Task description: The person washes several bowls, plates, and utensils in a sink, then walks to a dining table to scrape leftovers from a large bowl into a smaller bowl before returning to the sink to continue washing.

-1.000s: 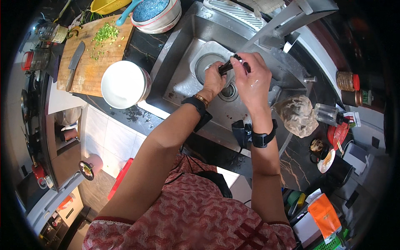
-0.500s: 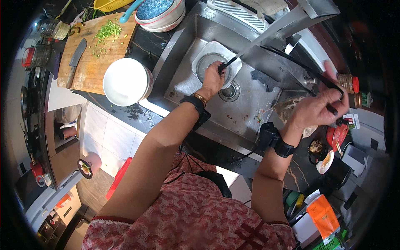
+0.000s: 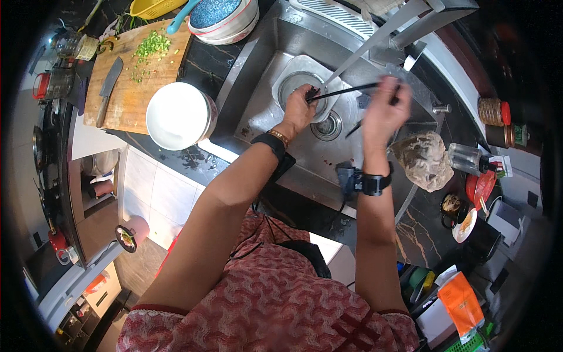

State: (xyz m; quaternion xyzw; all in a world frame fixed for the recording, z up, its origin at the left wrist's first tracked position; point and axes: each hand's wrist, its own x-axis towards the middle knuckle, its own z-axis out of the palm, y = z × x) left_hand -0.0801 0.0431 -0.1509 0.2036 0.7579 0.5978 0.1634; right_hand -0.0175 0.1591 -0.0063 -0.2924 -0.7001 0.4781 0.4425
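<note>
My left hand (image 3: 299, 108) is closed over the sink, around dark ends that look like black chopsticks (image 3: 343, 92). Water from the faucet (image 3: 384, 38) streams down beside its fingers. Slightly blurred, my right hand (image 3: 387, 108) is raised to the right, its fingers closed on the black sticks. One stick spans from it to the left fingers; another points down toward the drain (image 3: 327, 126). Beneath my left hand, a round, greyish bowl-like vessel (image 3: 287, 88) sits in a pale squarish dish (image 3: 305, 63) on the sink floor (image 3: 258, 108).
Left of the sink stand white bowls (image 3: 176, 117) and a cutting board (image 3: 132, 97) with chopped greens and a knife (image 3: 108, 88). Stacked bowls (image 3: 231, 32) stand behind. At right are a crumpled cloudy plastic bag (image 3: 425, 161), a clear bottle (image 3: 466, 158) and lidded jars (image 3: 494, 111).
My right hand has swung left and inward, bringing the black sticks from the sink's right edge to my left hand. My left hand stays nearly in place.
</note>
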